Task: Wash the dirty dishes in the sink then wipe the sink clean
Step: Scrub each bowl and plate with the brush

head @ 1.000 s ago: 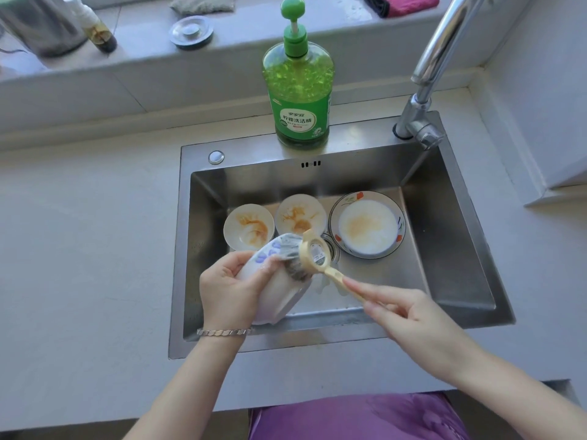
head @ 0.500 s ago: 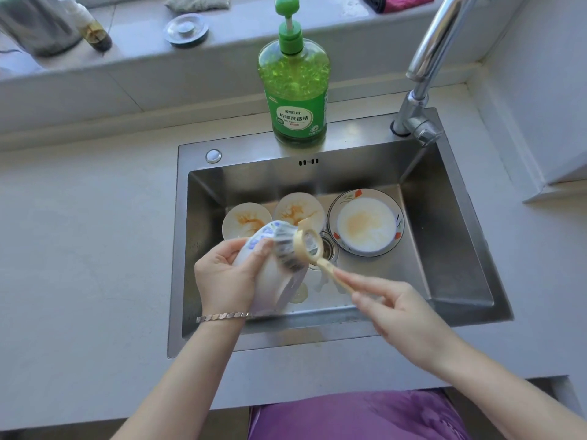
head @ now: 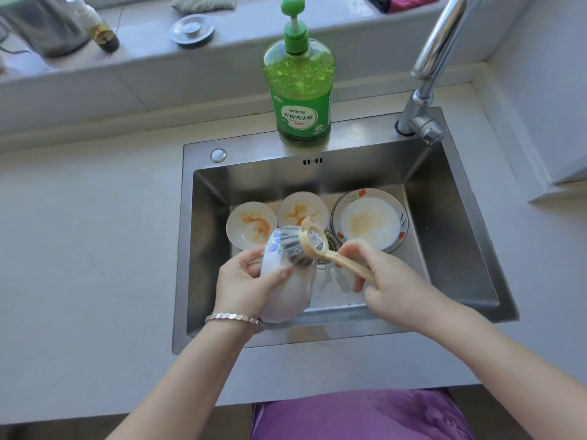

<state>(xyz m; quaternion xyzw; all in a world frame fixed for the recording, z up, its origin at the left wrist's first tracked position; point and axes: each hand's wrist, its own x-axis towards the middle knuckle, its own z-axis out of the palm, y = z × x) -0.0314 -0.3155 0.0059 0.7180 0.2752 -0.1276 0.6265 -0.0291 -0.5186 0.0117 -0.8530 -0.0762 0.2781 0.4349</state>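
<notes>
Right hand [head: 392,281] has slid up the cream plastic dish brush [head: 313,241], grip now closed nearer the head, bristles against the white blue-patterned bowl [head: 286,296] gripped tilted by the left hand [head: 246,282] over the stainless steel sink [head: 444,236] — scrubbing continues, three stained plates [head: 251,225] wait.

Left hand [head: 244,287] grips a white bowl [head: 286,296], tilted on its side over the near half of the sink [head: 460,249]. Right hand [head: 390,287] holds the beige brush [head: 313,246] by its handle, with the bristles against the bowl near its rim. On the sink floor behind are two stained small dishes [head: 251,225] side by side, with a flowered plate [head: 370,223] to their right. A green soap bottle [head: 300,90] stands on the back ledge.
</notes>
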